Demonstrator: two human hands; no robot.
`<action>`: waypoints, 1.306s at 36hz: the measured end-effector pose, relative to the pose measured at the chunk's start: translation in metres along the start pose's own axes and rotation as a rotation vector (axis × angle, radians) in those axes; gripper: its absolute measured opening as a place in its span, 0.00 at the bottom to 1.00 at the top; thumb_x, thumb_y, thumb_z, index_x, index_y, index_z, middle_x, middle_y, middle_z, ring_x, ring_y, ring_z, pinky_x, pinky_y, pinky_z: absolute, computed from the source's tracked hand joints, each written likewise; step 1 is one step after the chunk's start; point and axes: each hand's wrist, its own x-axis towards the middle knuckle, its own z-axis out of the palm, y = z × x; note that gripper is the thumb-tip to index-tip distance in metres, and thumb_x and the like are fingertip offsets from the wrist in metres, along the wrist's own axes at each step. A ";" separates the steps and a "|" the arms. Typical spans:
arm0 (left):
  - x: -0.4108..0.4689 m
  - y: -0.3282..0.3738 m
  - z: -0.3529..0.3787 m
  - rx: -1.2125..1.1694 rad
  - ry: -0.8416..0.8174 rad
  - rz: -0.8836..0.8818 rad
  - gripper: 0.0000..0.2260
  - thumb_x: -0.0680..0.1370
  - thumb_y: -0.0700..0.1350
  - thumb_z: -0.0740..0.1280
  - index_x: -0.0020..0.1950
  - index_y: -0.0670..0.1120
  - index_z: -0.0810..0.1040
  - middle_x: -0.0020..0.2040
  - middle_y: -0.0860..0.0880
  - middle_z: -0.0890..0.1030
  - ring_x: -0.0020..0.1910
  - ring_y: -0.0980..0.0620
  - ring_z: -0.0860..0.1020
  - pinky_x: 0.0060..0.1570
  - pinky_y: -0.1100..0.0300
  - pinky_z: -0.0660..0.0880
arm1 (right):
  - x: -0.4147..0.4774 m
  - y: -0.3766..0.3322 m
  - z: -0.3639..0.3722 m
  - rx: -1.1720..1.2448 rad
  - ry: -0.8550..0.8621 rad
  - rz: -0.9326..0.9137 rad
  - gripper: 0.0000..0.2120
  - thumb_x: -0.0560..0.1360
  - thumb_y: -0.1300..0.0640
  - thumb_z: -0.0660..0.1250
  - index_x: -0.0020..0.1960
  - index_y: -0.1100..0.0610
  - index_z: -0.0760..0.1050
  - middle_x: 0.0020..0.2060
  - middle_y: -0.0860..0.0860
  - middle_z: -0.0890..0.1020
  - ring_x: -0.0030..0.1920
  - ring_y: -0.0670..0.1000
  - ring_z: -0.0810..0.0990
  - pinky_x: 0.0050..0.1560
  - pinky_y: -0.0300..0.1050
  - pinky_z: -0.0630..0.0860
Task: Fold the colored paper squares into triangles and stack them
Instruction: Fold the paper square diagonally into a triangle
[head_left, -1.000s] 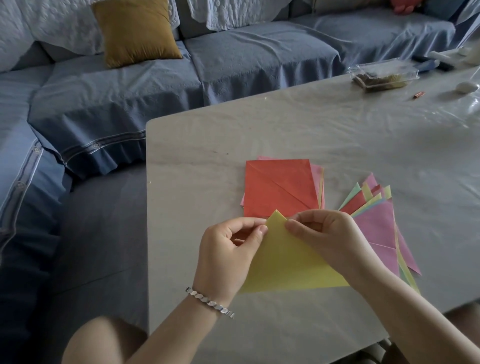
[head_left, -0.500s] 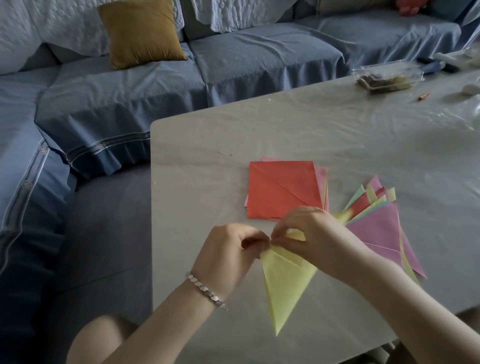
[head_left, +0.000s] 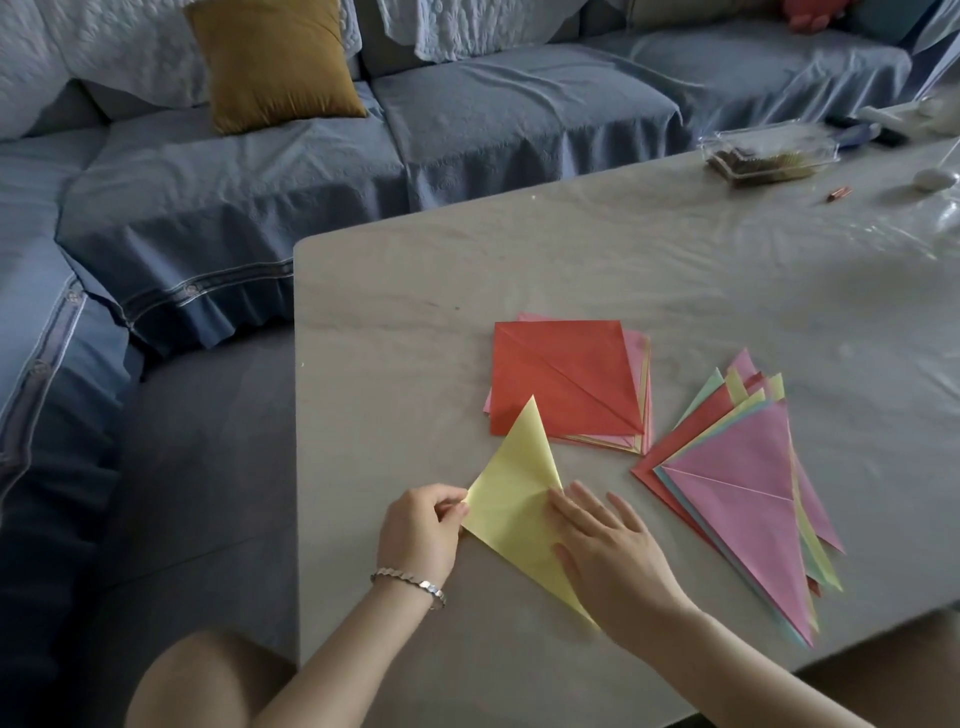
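Your left hand (head_left: 421, 535) is pinching the left corner of the yellow paper (head_left: 511, 499) between curled fingers and thumb. Your right hand (head_left: 613, 558) is lying flat, fingers straight and slightly spread, pressing the sheet's right side onto the table (head_left: 395, 322). The folded sheet's tip is overlapping the red-topped square stack (head_left: 566, 384); the triangle pile (head_left: 743, 499) is lying beyond your right hand

A folded yellow triangle (head_left: 511, 499) lies flat on the tabletop (head_left: 415, 312), its far tip overlapping a stack of squares (head_left: 563, 387) topped by creased red; right of these, a fanned pile of triangles (head_left: 737, 499), pink uppermost
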 end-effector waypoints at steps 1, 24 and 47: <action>0.001 0.000 0.000 0.009 -0.002 0.007 0.07 0.74 0.38 0.67 0.47 0.45 0.83 0.40 0.50 0.83 0.37 0.54 0.78 0.40 0.65 0.72 | 0.002 0.002 0.000 -0.036 0.027 0.027 0.35 0.81 0.52 0.35 0.51 0.53 0.83 0.53 0.45 0.82 0.57 0.51 0.80 0.57 0.48 0.74; 0.002 -0.005 -0.001 0.017 -0.007 0.013 0.07 0.75 0.38 0.67 0.49 0.43 0.83 0.42 0.46 0.84 0.40 0.50 0.80 0.36 0.68 0.70 | 0.114 0.031 -0.031 -0.103 -0.087 0.068 0.22 0.82 0.53 0.47 0.75 0.53 0.54 0.75 0.45 0.53 0.75 0.49 0.41 0.73 0.50 0.47; 0.006 -0.010 0.003 -0.030 0.018 -0.039 0.05 0.74 0.38 0.68 0.46 0.44 0.83 0.34 0.52 0.79 0.32 0.57 0.77 0.30 0.76 0.69 | 0.045 0.044 -0.037 0.027 -0.284 -0.070 0.47 0.67 0.34 0.66 0.76 0.46 0.45 0.75 0.44 0.43 0.74 0.48 0.37 0.72 0.47 0.42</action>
